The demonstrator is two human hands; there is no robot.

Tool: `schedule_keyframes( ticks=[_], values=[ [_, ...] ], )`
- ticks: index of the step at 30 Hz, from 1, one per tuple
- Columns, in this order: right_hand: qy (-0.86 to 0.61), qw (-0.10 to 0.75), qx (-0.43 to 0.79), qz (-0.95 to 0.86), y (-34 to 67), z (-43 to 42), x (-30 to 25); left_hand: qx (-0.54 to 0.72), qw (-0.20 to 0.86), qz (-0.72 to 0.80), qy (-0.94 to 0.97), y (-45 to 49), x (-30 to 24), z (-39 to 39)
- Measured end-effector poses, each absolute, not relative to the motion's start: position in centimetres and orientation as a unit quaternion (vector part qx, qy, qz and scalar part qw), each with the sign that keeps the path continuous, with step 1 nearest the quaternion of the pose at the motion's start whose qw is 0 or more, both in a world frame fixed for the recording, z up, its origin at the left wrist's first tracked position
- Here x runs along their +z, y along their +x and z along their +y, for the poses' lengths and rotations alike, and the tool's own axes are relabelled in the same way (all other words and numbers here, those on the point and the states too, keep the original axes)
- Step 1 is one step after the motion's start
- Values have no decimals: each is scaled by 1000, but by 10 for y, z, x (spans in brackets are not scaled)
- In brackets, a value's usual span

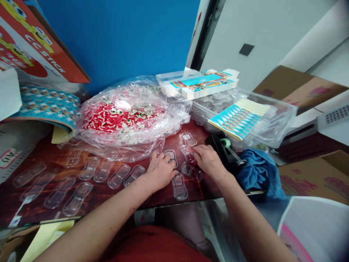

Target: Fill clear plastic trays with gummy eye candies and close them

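Observation:
My left hand (pixel 161 171) lies over the table with its fingers spread, the fingertips on a clear plastic blister shell (pixel 171 154). Part of that shell is hidden under the fingers. My right hand (pixel 208 160) has its fingers bent and drawn together at the right edge of another blister shell (pixel 187 153). Just below, between the hands, lie a tilted shell (pixel 191 171) and an upright one (pixel 180 187). One more shell (pixel 189 139) rests above my right fingertips. Several similar shells (pixel 88 168) are laid out in rows on the left.
A clear bag (pixel 122 116) of red, white and green pieces lies behind my hands. Beyond it on the right, a plastic bin (pixel 283 112) carries a printed carton (pixel 207 83) and card sheets (pixel 240 118). A tape dispenser (pixel 225 149) and blue cloth (pixel 260 171) stand right of my right hand.

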State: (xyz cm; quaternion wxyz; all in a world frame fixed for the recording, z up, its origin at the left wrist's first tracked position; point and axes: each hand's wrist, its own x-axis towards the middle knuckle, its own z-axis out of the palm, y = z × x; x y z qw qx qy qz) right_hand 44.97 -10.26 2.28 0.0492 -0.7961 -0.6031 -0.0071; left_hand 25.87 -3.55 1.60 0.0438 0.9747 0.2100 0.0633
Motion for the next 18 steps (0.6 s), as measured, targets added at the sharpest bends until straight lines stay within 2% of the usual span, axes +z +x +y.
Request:
schedule_keyframes(
  ticks=[5,9,16,18],
  values=[
    [-814,50,11,-579,427,-87,9,70,45,164,983,269,19,-55],
    [-815,76,12,-575,432,-76,23,62,45,128,989,266,18,-63],
    [-813,84,36,-574,436,-141,18,72,78,97,990,243,24,-74],
    [-817,111,27,-566,428,-158,15,81,83,86,990,225,31,-80]
  ],
)
